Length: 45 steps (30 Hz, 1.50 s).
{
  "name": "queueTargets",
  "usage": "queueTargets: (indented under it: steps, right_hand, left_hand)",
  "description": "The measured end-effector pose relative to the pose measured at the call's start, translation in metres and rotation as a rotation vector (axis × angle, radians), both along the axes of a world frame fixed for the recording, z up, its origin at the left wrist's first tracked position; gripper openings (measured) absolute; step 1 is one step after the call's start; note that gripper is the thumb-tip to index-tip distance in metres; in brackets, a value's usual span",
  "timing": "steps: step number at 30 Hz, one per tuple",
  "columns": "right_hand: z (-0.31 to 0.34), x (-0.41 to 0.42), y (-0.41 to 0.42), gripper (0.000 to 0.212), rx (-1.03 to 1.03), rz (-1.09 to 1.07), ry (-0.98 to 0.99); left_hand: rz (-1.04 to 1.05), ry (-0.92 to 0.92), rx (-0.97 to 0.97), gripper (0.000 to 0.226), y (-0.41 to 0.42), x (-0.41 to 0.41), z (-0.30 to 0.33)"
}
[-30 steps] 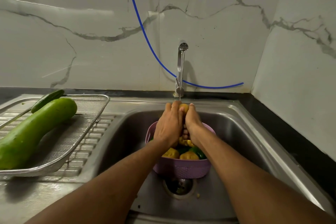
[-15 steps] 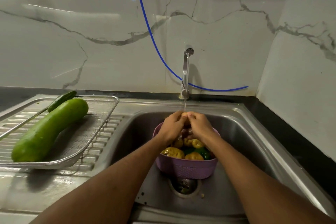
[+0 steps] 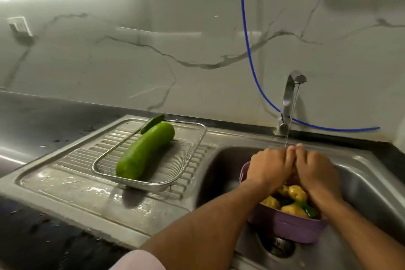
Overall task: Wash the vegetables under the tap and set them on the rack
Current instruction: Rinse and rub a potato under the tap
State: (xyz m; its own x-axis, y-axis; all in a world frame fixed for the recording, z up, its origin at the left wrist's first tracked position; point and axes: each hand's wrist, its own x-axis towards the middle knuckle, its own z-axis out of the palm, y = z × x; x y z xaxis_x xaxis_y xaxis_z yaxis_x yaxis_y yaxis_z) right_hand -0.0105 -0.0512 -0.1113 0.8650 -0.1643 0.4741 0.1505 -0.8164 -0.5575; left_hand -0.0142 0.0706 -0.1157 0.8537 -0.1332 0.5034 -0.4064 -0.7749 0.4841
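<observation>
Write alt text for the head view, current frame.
Two hands, left hand and right hand, rub something between them under the running tap, over a purple basket of vegetables in the sink. A large green gourd lies on the mesh rack.

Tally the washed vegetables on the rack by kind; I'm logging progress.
Gourd: 1
Cucumber: 1
Total on the rack: 2

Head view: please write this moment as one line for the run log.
step: washing | hands: left hand and right hand together under tap stream, held item hidden | rack: gourd, cucumber | basket: more vegetables
</observation>
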Motion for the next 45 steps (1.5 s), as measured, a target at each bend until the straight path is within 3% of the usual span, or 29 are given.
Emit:
queueTargets:
  steps: [2,6,8,11,12,14,16,18,21,22,25,26,27,31,35,38,42,45]
  right_hand:
    - [0.007,-0.002,0.001,0.062,0.074,-0.017,-0.048]
    - [-0.013,0.004,-0.003,0.058,-0.075,0.04,0.407]
    - [-0.008,0.002,-0.003,0.057,-0.065,0.044,0.252]
    - [0.013,-0.007,0.007,0.059,0.086,-0.028,-0.225]
    - [0.016,-0.008,0.007,0.059,0.09,-0.041,-0.241]
    - [0.01,-0.007,0.007,0.059,0.03,-0.035,0.007]
    - [-0.003,-0.006,0.002,0.059,-0.072,-0.009,0.25]
    - [-0.001,-0.003,0.001,0.059,-0.08,-0.021,0.098]
    - [0.012,-0.004,0.009,0.059,0.084,-0.048,-0.348]
    - [0.011,-0.003,0.009,0.058,0.114,-0.034,-0.325]
    - [-0.006,0.0,0.0,0.054,-0.002,0.02,0.226]
    - [-0.011,0.002,-0.003,0.053,-0.044,0.032,0.316]
    - [-0.01,0.005,-0.006,0.053,-0.05,0.022,0.311]
    - [0.004,0.014,-0.006,0.051,0.204,-0.026,0.046]
    - [-0.008,0.016,-0.017,0.033,0.457,0.124,0.149]
    - [-0.017,0.017,-0.022,0.024,0.534,0.231,0.223]
    - [-0.014,0.013,-0.019,0.021,0.597,0.316,0.263]
    - [-0.018,0.013,-0.021,0.019,0.528,0.336,0.285]
  left_hand:
    - [-0.001,-0.016,-0.071,0.049,-0.007,-0.001,0.004]
    - [-0.002,0.194,0.308,0.039,0.001,0.007,-0.02]
    - [0.016,0.101,0.238,0.047,0.0,0.004,-0.015]
    - [0.073,-0.09,-0.212,0.064,-0.012,-0.002,0.006]
    - [0.057,-0.09,-0.253,0.062,-0.017,-0.005,0.007]
    - [0.024,0.053,-0.17,0.059,-0.011,-0.005,0.003]
    - [0.032,0.198,0.055,0.051,-0.004,-0.007,-0.006]
    - [0.038,0.105,0.039,0.049,-0.005,-0.009,-0.002]
    - [0.062,-0.139,-0.346,0.051,-0.017,-0.009,0.008]
    - [0.049,-0.122,-0.35,0.051,-0.018,-0.008,0.006]
    - [0.014,0.177,-0.058,0.051,-0.009,0.0,-0.013]
    - [0.018,0.22,0.035,0.049,-0.006,0.0,-0.015]
    - [0.029,0.209,0.046,0.05,-0.006,0.002,-0.014]
    - [-0.031,0.081,-0.284,0.051,-0.013,0.004,0.006]
    - [-0.191,0.365,-0.231,0.028,-0.008,0.011,0.004]
    - [-0.241,0.415,-0.223,0.024,0.003,0.015,0.009]
    - [-0.171,0.383,-0.156,0.06,0.016,0.012,0.024]
    - [-0.174,0.351,-0.079,0.074,0.043,0.004,0.035]
